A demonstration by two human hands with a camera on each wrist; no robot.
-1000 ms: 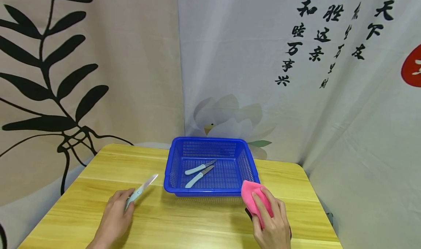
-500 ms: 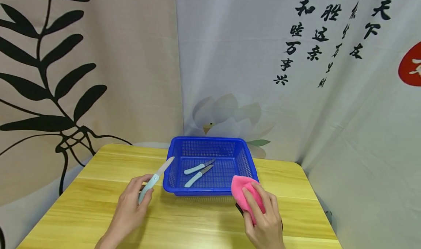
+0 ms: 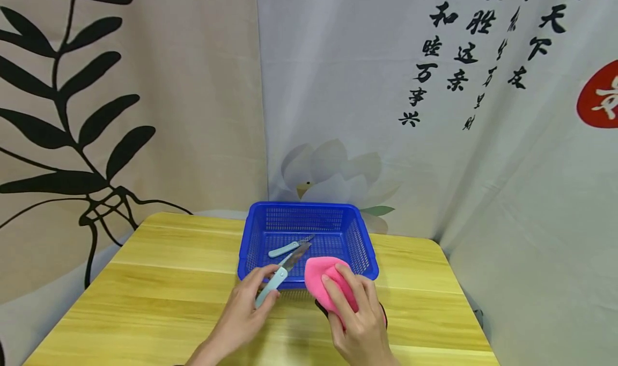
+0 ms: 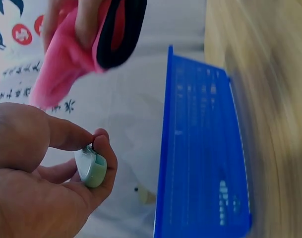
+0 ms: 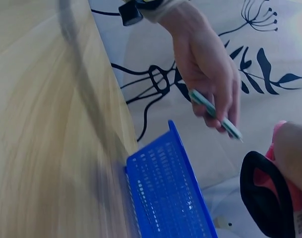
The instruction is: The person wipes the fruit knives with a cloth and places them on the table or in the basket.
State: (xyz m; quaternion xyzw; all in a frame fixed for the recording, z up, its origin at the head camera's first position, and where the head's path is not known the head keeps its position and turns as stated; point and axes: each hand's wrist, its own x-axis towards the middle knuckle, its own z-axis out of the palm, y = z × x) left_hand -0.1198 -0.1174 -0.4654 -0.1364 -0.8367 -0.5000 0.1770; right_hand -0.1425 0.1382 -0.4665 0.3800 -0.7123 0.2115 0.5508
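In the head view my left hand (image 3: 241, 307) grips the pale blue handle of a folding knife (image 3: 272, 285), its blade out and pointing up and right over the front of a blue basket (image 3: 309, 204). My right hand (image 3: 357, 315) holds a bunched pink cloth (image 3: 323, 280) with black trim just right of the blade; cloth and knife are apart. Inside the basket lies a similar knife (image 3: 284, 249) and a second one mostly hidden behind the held blade. The left wrist view shows the thumb and fingers around the knife handle (image 4: 93, 171).
The basket stands near the back of a wooden table (image 3: 159, 280). Behind the table hangs a pale curtain (image 3: 207, 87) printed with leaves and black writing.
My left hand has carried the knife to the right, up to the basket's front. My right hand has moved left with the pink cloth, so the two are now close together.
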